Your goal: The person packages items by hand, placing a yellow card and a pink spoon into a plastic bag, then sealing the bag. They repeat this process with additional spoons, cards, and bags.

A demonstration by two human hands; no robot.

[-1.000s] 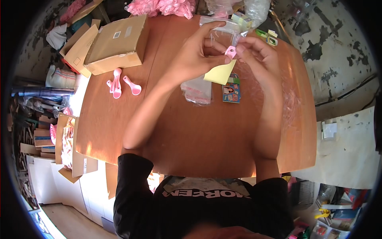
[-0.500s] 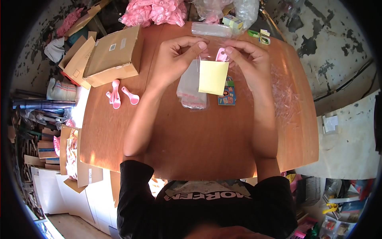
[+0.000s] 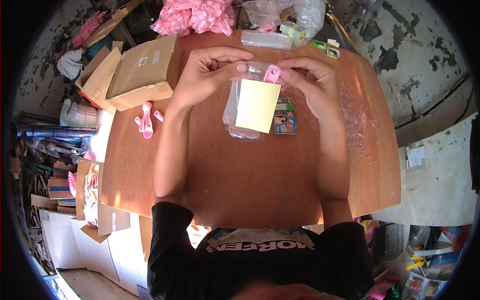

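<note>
Between my hands hangs a clear plastic bag (image 3: 255,70) with a pale yellow card (image 3: 258,106) and a pink spoon handle (image 3: 272,73) at its top. My left hand (image 3: 215,72) pinches the bag's upper left edge. At the upper right, my right hand (image 3: 310,80) pinches the bag near the pink handle. Behind the card lies a stack of clear bags (image 3: 231,110) on the table. Beside it is a small pile of blue printed cards (image 3: 285,120), partly covered by the yellow card.
Pink measuring spoons (image 3: 146,121) lie on the wooden table (image 3: 240,185) at the left, near a cardboard box (image 3: 145,72). Bagged pink spoons (image 3: 195,16) are at the back. Clear plastic strips (image 3: 357,122) lie at the right, green-and-white items (image 3: 327,47) at the back right.
The bag and yellow card have moved left and slightly down. My left hand has shifted left, opening a wider gap between my hands and covering part of a spoon on the table.
</note>
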